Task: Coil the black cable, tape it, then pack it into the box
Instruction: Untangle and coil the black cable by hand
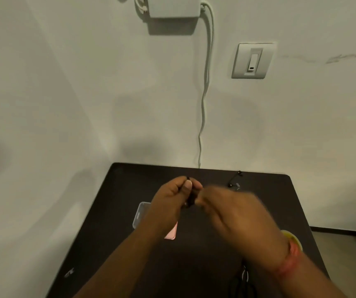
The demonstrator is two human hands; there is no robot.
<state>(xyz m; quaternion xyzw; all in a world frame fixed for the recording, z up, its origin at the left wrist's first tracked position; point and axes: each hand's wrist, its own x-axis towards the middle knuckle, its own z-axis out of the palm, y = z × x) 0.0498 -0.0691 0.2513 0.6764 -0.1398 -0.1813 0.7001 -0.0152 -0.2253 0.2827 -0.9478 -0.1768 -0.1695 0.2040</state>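
Note:
Above the middle of the black table (269, 203) my left hand (168, 203) pinches a small bundle of black cable (191, 200), one end sticking up past my thumb. My right hand (226, 209) is blurred and touches the bundle from the right; its grip on the cable is not clear. A clear plastic box (140, 214) lies on the table under my left hand, with a pink piece (171, 233) beside it. A yellow tape roll (292, 238) shows behind my right wrist.
A second black cable (235, 179) lies near the table's far edge. Scissors (242, 280) rest by the near edge. The table stands against a white wall with a switch plate (252, 61) and a hanging white cord (204, 100).

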